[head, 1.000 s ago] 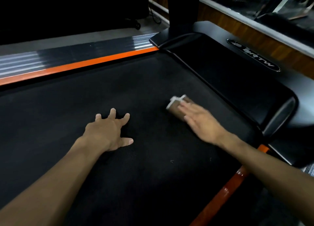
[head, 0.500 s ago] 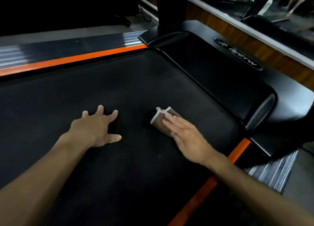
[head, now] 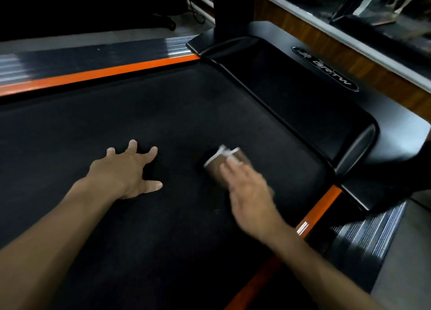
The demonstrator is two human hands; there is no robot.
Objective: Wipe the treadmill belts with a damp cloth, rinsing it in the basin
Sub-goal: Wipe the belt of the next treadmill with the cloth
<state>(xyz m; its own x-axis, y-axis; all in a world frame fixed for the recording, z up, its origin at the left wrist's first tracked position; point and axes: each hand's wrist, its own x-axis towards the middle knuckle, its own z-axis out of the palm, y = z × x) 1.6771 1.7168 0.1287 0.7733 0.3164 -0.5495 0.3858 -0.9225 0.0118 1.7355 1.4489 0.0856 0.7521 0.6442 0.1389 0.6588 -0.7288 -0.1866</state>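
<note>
The black treadmill belt fills most of the view. A small folded brown cloth with a white edge lies on it, right of centre. My right hand presses flat on the cloth with straight fingers and looks blurred by motion. My left hand rests on the belt to the left of the cloth, fingers spread, propping me up. No basin is in view.
Orange side strips and ribbed grey foot rails border the belt on the far and right sides. The black motor cover and an upright post stand at the belt's head. A wooden ledge runs behind.
My right hand has slid the cloth along the belt, away from the motor cover and toward my left hand. The left hand stays planted on the belt.
</note>
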